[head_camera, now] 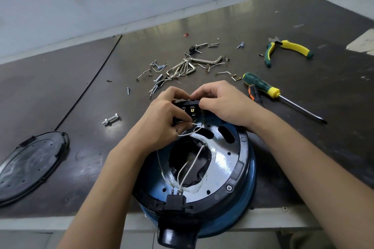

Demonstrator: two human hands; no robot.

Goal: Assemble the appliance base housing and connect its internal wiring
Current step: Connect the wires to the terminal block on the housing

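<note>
Dark workbench (202, 26) under a pale wall carries the upturned appliance base housing (222, 159) at its near edge, centre. At the housing's far rim the left hand (164, 115) pinches a white wire (190, 132) near its end, while the right hand (220, 103) curls round the black terminal block (191, 106). Wiring looks like the step in hand. Next, the wire's connector likely needs lining up with a brass tab and pushing home.

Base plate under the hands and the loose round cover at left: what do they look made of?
Base plate: likely painted or enamelled steel; glossy dark finish with sharp reflections and punched slots. Round cover: probably moulded black plastic; duller sheen, raised rings and a moulded tab on its rim.
</note>
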